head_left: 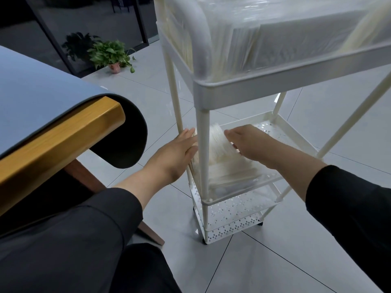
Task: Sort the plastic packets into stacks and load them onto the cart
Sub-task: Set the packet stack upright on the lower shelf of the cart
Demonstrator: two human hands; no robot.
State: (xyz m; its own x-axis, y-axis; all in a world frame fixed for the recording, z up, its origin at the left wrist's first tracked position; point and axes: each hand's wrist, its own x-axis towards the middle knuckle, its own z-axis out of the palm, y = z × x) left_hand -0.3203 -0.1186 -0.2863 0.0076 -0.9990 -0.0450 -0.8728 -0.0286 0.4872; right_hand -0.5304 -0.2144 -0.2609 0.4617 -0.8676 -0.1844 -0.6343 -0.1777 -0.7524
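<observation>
We have the stack of packets [220, 144] standing on edge on the cart's middle shelf [273, 123], right between our hands; the left hand [179, 149] lies flat with straight fingers, and the right hand [243, 142] curls over the top

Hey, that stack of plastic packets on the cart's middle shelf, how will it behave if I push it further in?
The stack of plastic packets looks glossy, so layers will probably slide over each other. Its top already fans unevenly between the left hand and right hand, suggesting it is floppy and may slump. It sits on the perforated middle shelf, which may drag a little.
</observation>
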